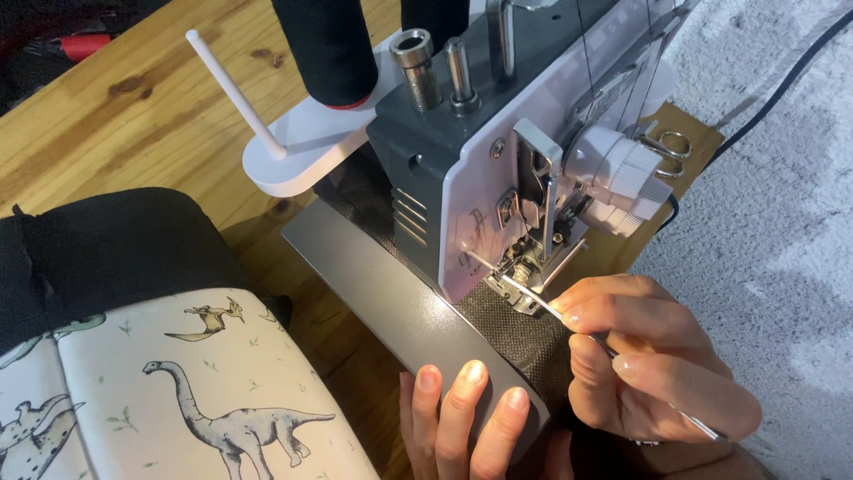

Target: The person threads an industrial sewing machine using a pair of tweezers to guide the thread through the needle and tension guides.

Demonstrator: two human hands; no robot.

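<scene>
I see right hand (653, 356) pinching tweezers (542, 302), long axis toward 10 o'clock, tips at needles (524, 267). Left hand (462, 418) flat on cover (409, 302), holding nothing.

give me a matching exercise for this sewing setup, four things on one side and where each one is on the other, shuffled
Things:
1. tweezers
2. black thread cone
3. dinosaur-print fabric
4. left hand

Places:
A. lower left, beside black cloth
B. on the machine's grey front cover
C. on the white spool stand behind the machine
D. pinched in the right hand, tips at the needle area

Pairs: 1-D, 2-C, 3-A, 4-B
</scene>
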